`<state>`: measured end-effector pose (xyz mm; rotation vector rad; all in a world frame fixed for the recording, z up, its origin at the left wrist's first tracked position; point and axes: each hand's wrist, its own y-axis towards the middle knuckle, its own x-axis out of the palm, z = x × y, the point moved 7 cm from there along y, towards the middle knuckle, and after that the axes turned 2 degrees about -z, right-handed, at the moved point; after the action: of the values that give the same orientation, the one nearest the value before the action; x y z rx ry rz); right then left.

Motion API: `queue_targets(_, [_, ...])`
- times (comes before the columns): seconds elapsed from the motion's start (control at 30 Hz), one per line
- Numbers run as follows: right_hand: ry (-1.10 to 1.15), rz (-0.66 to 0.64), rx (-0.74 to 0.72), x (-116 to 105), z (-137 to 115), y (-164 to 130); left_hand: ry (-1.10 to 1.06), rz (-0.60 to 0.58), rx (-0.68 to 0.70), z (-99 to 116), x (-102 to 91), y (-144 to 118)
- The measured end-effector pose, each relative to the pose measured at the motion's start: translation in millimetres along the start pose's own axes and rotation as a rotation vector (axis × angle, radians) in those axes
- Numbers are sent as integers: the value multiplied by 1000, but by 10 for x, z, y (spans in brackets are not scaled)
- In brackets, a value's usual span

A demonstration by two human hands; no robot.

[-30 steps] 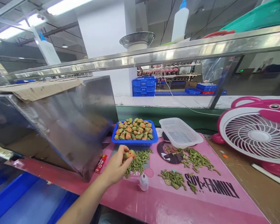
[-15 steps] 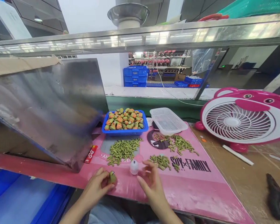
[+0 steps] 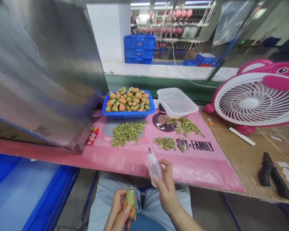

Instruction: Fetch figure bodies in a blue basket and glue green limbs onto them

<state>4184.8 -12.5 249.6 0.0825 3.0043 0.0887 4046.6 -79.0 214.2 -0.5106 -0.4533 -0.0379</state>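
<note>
Head view, read from 9 o'clock to 3 o'clock. A slanted steel hood (image 3: 43, 64) fills the upper left above a blue bin (image 3: 19, 189). At its lower edge a small red packet (image 3: 92, 136) lies on the pink mat (image 3: 125, 158) that covers the bench.

At 6 o'clock, over the lap, the left hand (image 3: 117, 213) has its grip clenched around a small green-and-orange figure (image 3: 130, 202), held upright. Half a second ago this hand pinched the figure low at the near edge of the mat; both have since been drawn back off the bench.

Just to its right, the right hand (image 3: 167, 189) grasps a small clear squeeze bottle (image 3: 154, 165), nozzle up and tilted toward 11 o'clock. A moment earlier the bottle stood free on the mat with the open hand beside it. Bottle and figure are now near but apart, which suggests that the pick-up is finished and the two are being brought together.

At 12 o'clock a blue basket (image 3: 128, 113) holds like figures, with a heap of green parts (image 3: 126, 131) before it. A white basket (image 3: 177, 102), further green parts (image 3: 183, 125) and a pink fan (image 3: 252, 99) follow toward 2 o'clock. A black tool (image 3: 273, 175) lies at 3 o'clock.
</note>
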Motion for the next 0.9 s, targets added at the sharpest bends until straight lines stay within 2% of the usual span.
queue_targets(0.07, [33,-37,27,-113,-69,-233,91,-7,-15,-12,45,-65])
queue_targets(0.17, [-98,4,-19,-319,-262,-469,170,24,-39,12,88,-109])
queue_targets(0.27, [-201,89,-98,-491,-479,-581,241,51,33,101,114,-120])
queue_targets(0.37, [-135,185,-139,-618,-616,-629,271,66,60,128,121,-133])
queue_targets(0.53, [-162,107,-282,-589,-775,-631,240,56,-18,77,145,-148])
queue_targets(0.73, [-225,-61,-457,-491,-873,-677,305,2,15,167,213,-141])
queue_targets(0.8, [-263,-107,-472,-460,-883,-692,339,-12,31,191,221,-144])
queue_targets(0.9, [-342,-104,-469,-440,-902,-700,360,-13,43,201,218,-153])
